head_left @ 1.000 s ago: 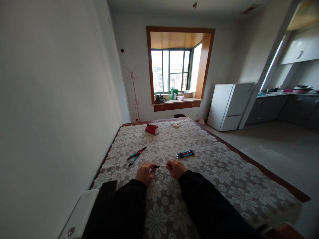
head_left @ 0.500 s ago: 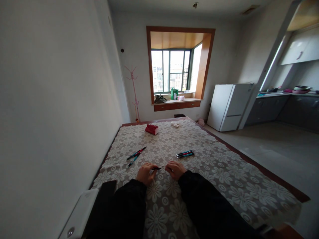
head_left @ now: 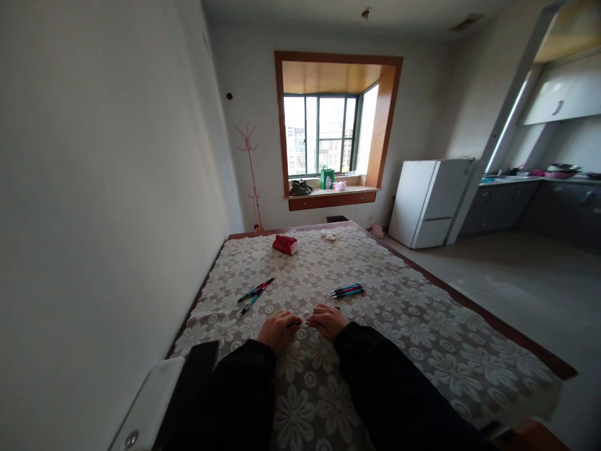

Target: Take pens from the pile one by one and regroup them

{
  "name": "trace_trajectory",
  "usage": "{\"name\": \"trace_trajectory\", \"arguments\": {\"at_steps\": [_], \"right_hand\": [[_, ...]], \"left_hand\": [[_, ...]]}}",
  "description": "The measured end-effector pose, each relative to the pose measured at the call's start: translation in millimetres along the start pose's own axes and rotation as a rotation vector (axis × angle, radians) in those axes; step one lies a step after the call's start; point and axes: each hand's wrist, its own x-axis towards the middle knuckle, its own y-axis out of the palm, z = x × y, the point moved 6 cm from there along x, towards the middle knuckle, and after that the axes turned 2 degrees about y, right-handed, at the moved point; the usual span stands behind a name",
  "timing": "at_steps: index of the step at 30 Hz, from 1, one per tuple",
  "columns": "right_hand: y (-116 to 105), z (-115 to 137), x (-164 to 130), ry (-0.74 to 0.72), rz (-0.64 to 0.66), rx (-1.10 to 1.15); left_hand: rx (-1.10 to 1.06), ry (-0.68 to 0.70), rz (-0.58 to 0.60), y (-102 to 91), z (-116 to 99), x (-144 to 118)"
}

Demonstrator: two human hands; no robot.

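Observation:
My left hand is closed in a pinch on a short dark pen part, just above the patterned tablecloth. Close beside it, my right hand is also closed, its fingertips facing the left ones across a narrow gap. A small dark end shows past the right hand's knuckles; the rest of that piece is hidden by the fingers. Beyond the right hand several pens lie side by side. To the left, several more pens in blue, red and black lie loosely crossed.
A red pouch lies farther back on the tablecloth, with a small white item to its right. A white box-like object with a dark edge stands at the near left, by the wall. A refrigerator stands beyond the table's right side.
The dark pen part in my left hand shows less than before. My right fingers have closed in nearer to the left ones, and a dark end now appears behind the right hand.

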Motion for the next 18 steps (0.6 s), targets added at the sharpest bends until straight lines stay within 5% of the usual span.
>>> {"name": "trace_trajectory", "arguments": {"at_steps": [6, 13, 18], "right_hand": [[-3, -2, 0, 0.058, 0.02, -0.001], [-11, -21, -4, 0.321, -0.099, -0.061], [3, -19, -4, 0.232, -0.019, -0.1]], "left_hand": [[-0.037, -0.006, -0.002, 3.2, 4, 1], [-0.09, -0.09, -0.123, -1.3, 17, 1], [-0.083, -0.124, -0.094, -2.2, 13, -1]]}}
